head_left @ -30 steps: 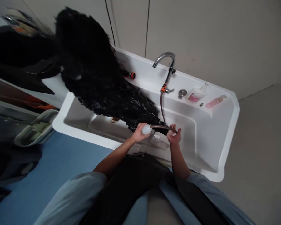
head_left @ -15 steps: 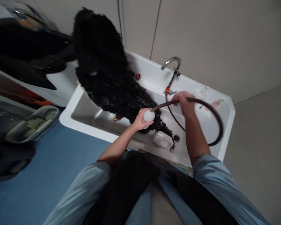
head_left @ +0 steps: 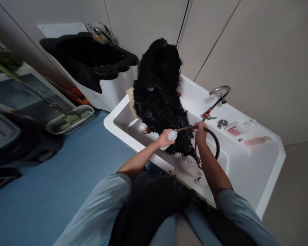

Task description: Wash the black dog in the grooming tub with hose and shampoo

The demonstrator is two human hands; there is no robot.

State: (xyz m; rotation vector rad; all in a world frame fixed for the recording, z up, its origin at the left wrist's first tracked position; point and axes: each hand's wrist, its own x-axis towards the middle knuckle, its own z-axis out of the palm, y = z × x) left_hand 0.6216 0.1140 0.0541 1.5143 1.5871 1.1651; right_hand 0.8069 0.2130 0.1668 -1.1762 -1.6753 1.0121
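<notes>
A wet, black, long-haired dog point(head_left: 160, 99) stands in a white washing tub point(head_left: 270, 184), with a brown paw showing near the tub's front side. My left hand point(head_left: 163, 139) is closed around a white shower head point(head_left: 172, 135), held close against the dog's coat. From it a brown hose point(head_left: 217, 140) runs to the right and curls in a loop. My right hand point(head_left: 201, 132) grips this hose a short way from the shower head. Below my hands, a whitish plastic jug point(head_left: 190, 165) lies in the tub by the dog's rear end.
A chrome faucet point(head_left: 222, 90) with an orange hose connector point(head_left: 207, 113) rises from the back ledge. To its right lie a metal drain cover point(head_left: 222, 123), a pink-labelled bottle point(head_left: 236, 129) and a pink bottle point(head_left: 258, 140). Left stand a black basin point(head_left: 86, 54) and a grey bin point(head_left: 69, 119).
My view has swung left, so the tub and dog sit farther right and the black basin shows more. My right hand has come closer to my left, and the hose loop looks tighter.
</notes>
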